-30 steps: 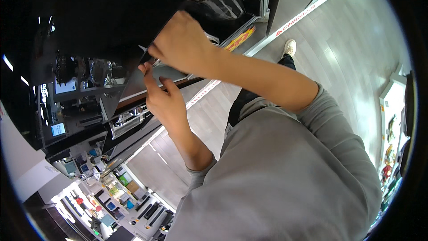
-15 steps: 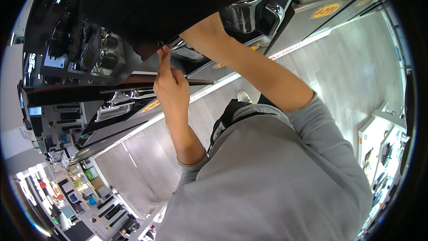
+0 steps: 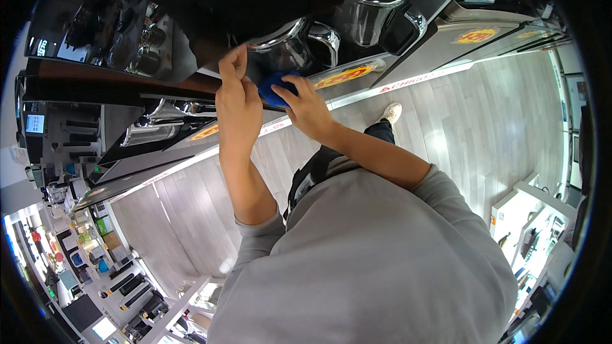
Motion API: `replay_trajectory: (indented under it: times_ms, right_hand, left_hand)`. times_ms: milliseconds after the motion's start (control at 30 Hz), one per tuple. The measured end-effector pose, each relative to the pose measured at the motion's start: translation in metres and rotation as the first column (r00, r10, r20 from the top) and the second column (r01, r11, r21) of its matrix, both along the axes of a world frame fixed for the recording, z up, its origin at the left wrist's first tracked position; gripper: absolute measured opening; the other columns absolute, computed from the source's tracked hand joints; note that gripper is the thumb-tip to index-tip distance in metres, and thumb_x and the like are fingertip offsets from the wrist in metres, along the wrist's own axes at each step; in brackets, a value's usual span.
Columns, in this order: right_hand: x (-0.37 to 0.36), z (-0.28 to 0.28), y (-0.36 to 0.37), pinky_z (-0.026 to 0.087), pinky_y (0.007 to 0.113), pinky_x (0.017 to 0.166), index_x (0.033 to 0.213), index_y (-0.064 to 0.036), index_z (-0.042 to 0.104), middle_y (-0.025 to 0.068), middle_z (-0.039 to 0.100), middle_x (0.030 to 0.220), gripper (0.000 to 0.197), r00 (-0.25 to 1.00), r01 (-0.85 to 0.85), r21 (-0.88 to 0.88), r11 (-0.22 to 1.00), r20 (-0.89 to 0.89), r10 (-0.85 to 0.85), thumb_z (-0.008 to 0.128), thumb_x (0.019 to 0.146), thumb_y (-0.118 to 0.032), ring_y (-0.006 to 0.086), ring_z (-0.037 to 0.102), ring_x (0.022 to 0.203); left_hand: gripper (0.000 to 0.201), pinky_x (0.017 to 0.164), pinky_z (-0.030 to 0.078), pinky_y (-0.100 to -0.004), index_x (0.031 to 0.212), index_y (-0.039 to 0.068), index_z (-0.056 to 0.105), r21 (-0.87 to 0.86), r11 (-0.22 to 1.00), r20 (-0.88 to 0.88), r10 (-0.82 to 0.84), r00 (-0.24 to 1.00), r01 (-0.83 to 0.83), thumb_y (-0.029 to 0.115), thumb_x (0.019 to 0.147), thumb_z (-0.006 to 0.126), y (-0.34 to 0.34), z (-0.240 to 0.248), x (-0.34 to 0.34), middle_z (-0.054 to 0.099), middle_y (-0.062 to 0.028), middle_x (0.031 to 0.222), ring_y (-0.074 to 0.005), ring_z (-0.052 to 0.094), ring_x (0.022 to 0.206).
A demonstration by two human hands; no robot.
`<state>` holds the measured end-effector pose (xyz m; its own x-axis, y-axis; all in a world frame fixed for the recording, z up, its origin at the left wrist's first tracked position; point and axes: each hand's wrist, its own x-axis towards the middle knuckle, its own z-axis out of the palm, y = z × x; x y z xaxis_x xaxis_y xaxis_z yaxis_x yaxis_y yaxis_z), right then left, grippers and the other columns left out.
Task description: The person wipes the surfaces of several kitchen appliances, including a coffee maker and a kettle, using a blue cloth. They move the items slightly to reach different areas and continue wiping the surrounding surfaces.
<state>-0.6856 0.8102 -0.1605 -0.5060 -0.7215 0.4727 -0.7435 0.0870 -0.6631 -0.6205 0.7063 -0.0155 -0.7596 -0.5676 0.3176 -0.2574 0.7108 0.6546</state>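
Observation:
My right hand point(image 3: 308, 106) is closed around a bunched blue cloth point(image 3: 275, 88), below a shiny silver pot-like vessel point(image 3: 282, 50) on a dark surface. Beside it, my left hand point(image 3: 239, 103) is raised, its bent fingers at the edge of a dark glossy panel point(image 3: 143, 69). Those fingers look closed on that edge, though the contact is partly lost in the dark. The panel mirrors shiny objects and lights. A large black shape point(image 3: 255, 0) hides much of the area above my hands.
A second silver vessel point(image 3: 370, 22) stands farther right, above a grey cabinet front with a yellow-red sticker point(image 3: 476, 36). Grey plank flooring point(image 3: 484, 114) lies below. White shelving point(image 3: 529, 210) stands at the right, display shelves point(image 3: 108, 267) at lower left.
My right hand has come down and left from behind the black shape, bringing the blue cloth into view. My left hand stays near the panel, its fingers more bent. The view has shifted slightly.

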Motion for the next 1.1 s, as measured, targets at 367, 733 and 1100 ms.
replay_trajectory:
  times_ms: [367,733,1100]
  right_hand:
    - [-0.003,-0.002,-0.015,0.052,0.037,0.081,0.123,-0.0060,0.054,0.0081,0.050,0.124,0.048,0.936,0.081,0.395,0.915,-0.345,0.066,0.059,0.075,-0.008,0.0273,0.051,0.108]
    - [-0.045,-0.012,0.053,0.048,0.039,0.090,0.126,-0.0087,0.053,0.0074,0.051,0.129,0.055,0.949,0.223,0.368,0.903,-0.293,-0.115,0.062,0.072,-0.001,0.0292,0.049,0.115]
    - [-0.109,-0.011,0.114,0.046,0.042,0.096,0.130,-0.0108,0.052,0.0087,0.051,0.133,0.060,0.888,0.458,0.481,0.747,-0.285,-0.361,0.063,0.072,0.000,0.0311,0.049,0.115]
  left_hand:
    - [0.044,0.072,0.050,-0.0385,0.127,0.004,0.037,0.073,0.996,0.028,0.040,0.999,-0.042,-0.009,0.085,0.039,0.008,0.001,0.000,0.053,-0.0215,0.133,-0.0402,0.065,0.086]
    - [0.046,0.083,0.050,-0.0436,0.128,0.004,0.036,0.040,0.999,-0.049,0.013,0.999,-0.011,-0.009,0.084,0.041,0.008,-0.009,0.002,0.053,-0.0245,0.130,-0.0440,0.058,0.106]
    - [0.049,0.083,0.051,-0.0421,0.130,0.010,0.035,0.051,0.997,-0.037,0.053,0.998,-0.051,-0.008,0.085,0.042,0.012,-0.011,0.002,0.053,-0.0211,0.132,-0.0425,0.060,0.103]
